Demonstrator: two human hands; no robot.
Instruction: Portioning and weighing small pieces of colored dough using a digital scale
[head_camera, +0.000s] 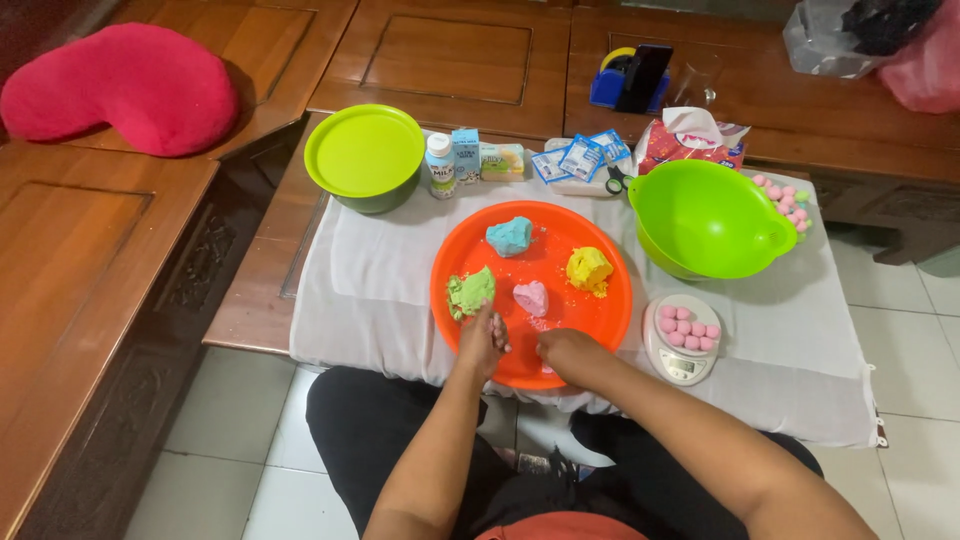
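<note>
An orange round tray (610, 300) lies on a white cloth (370, 290). On it sit lumps of dough: blue (509, 236), yellow (588, 269), green (469, 291) and pink (531, 297). My left hand (481, 342) rests at the tray's near edge just below the green lump, fingers curled; whether it pinches a bit of dough is unclear. My right hand (566, 353) is closed at the tray's near rim below the pink lump, fingertips hidden.
A small kitchen scale (682, 362) holds several pink balls at the right. A lime green bowl (706, 218), a lidded green container (365, 157), a milk bottle (439, 166), cartons, sachets and a tissue pack (692, 140) stand behind. A red cushion (120, 88) lies far left.
</note>
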